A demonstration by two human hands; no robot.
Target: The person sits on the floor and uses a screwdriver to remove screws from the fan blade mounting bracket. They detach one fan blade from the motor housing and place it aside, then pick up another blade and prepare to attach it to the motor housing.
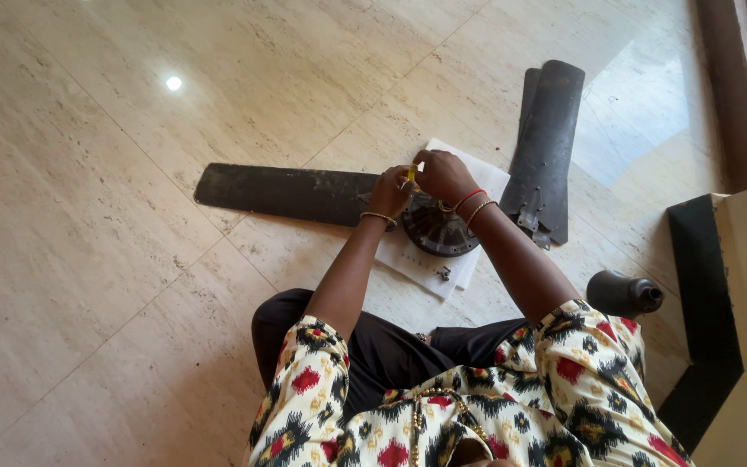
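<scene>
The left hand (389, 192) and the right hand (443, 175) meet over a round, dark, ribbed metal fan motor housing (437, 229). Both close their fingers on a small tool with a yellow handle (411, 174), which stands nearly upright between them; its tip is hidden behind the fingers. The left wrist wears a thin gold bangle, the right wrist a red one and a gold one.

The motor housing lies directly under the hands on a white sheet of paper (469, 164) spread on the beige marble floor (131, 259). A few small metal screws (443, 274) lie on the paper nearer the person than the hands. A long, dark, dusty fan blade (283, 194) stretches out from the housing past the left hand. Beyond the right hand, two more dark fan blades (545, 138) lie stacked on the floor. Well out to the right, a dark cone-shaped fan cover (622, 294) lies on its side near a black and cream cabinet (737, 294).
</scene>
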